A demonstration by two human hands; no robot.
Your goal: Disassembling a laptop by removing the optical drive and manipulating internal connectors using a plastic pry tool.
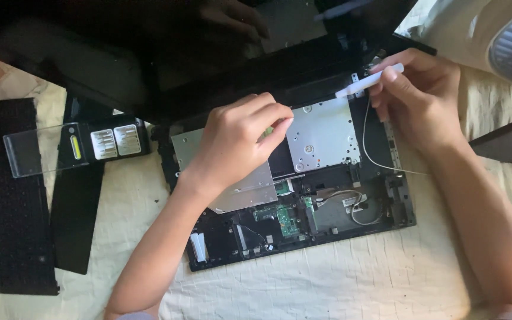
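Cream cloth (351,284): underlay for all items.
Opened laptop base (404,216), keyboard off: holds a silver metal plate (324,133), a green circuit board (288,219) and loose white wires (365,148).
Detached black keyboard (10,195): far left, beside a black panel (75,207).
Clear-lidded bit case (78,145): lies on that panel.
Left hand (238,139): fingers curled narrow, tips on the plate; any held item hidden.
Right hand (422,98): fingers pinching a white plastic tool (365,82) at the base's upper right corner.

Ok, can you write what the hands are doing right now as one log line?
left hand: fingertips pressing inside opened laptop | right hand: holding white tool at hinge corner | removed keyboard: lying left on cloth
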